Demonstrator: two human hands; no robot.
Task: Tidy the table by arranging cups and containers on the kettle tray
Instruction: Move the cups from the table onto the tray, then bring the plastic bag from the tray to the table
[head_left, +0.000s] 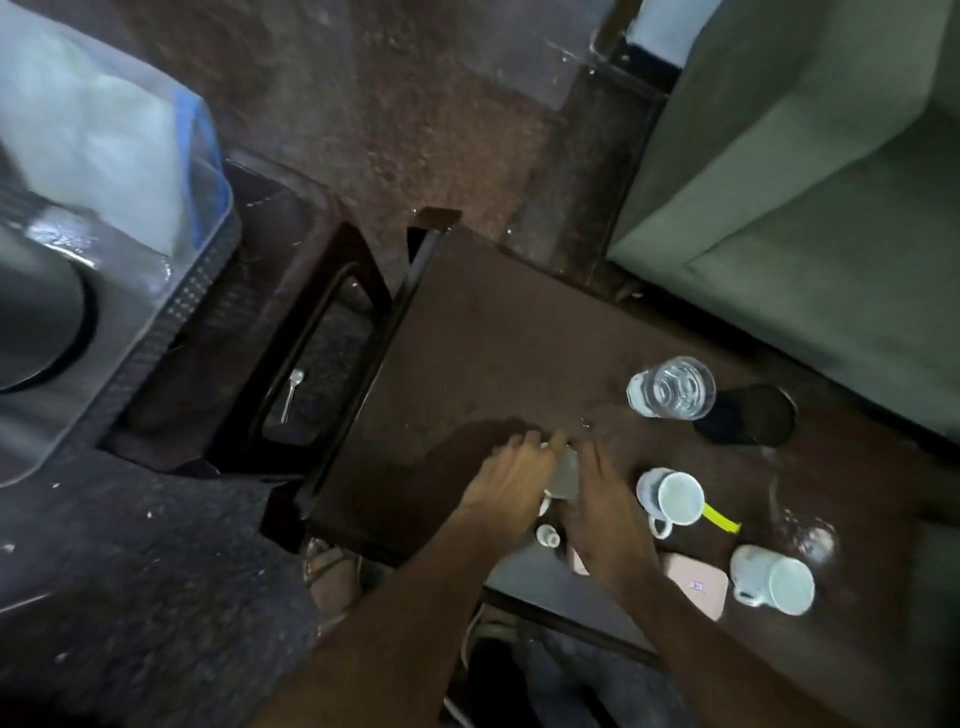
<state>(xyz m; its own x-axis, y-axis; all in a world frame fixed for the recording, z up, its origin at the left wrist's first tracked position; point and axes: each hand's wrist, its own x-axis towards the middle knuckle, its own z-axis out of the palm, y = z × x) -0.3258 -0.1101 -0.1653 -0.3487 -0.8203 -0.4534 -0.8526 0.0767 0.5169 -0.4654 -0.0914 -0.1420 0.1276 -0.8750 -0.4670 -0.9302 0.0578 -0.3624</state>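
Note:
On the dark brown table (467, 338) my left hand (511, 480) and my right hand (605, 512) close together around a small grey object (566, 475), mostly hidden between them. A white mug (675, 499) stands just right of my right hand. A second white mug (774, 579) lies further right near the front. A clear glass (672, 387) stands behind them, beside a black round container (748, 415). A small white cap-like piece (548, 535) sits under my wrists. A dark tray (535, 577) lies under my forearms.
A pink flat box (696, 582) and a yellow-green strip (722, 519) lie near the mugs. A clear glass (810, 530) stands at the right. A green sofa (805, 182) borders the table's far side. A dark side table (291, 332) with a key (292, 387) stands left.

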